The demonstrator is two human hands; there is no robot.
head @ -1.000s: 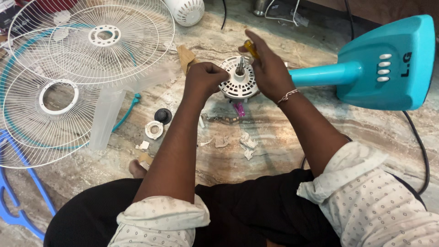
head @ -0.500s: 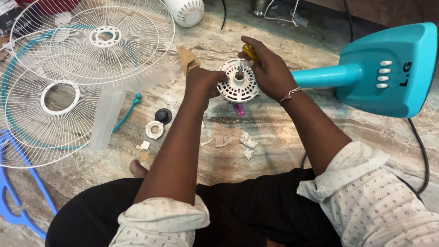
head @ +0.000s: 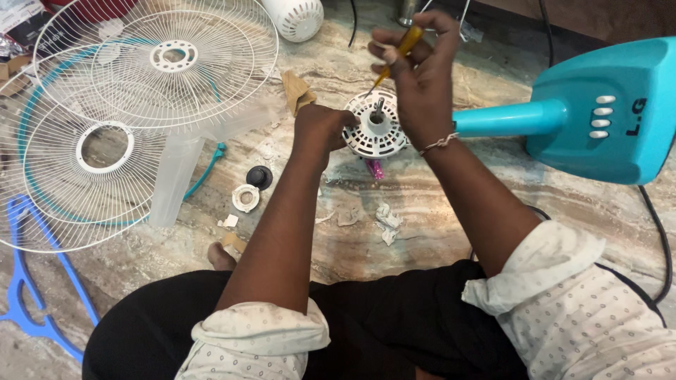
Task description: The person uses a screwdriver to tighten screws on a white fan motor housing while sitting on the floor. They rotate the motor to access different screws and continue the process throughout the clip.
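Observation:
A white round fan motor housing [head: 373,134] with a metal shaft in its middle lies on the stone floor, joined to a teal neck and teal fan base [head: 605,112] with white buttons. My left hand [head: 320,127] grips the housing's left rim. My right hand [head: 415,63] is raised above the housing and holds a yellow-handled screwdriver [head: 398,53], its tip pointing down toward the housing.
Two white wire fan guards [head: 141,77] lie at the left over a clear blade. A black knob [head: 259,176] and a white ring nut [head: 245,198] sit by my left forearm. Paper scraps [head: 384,214], a white cover [head: 296,17], a blue frame [head: 28,295] and a black cable [head: 658,232] surround me.
My right hand has lifted off the housing and now holds the screwdriver up above it. My left hand stays on the housing's left rim.

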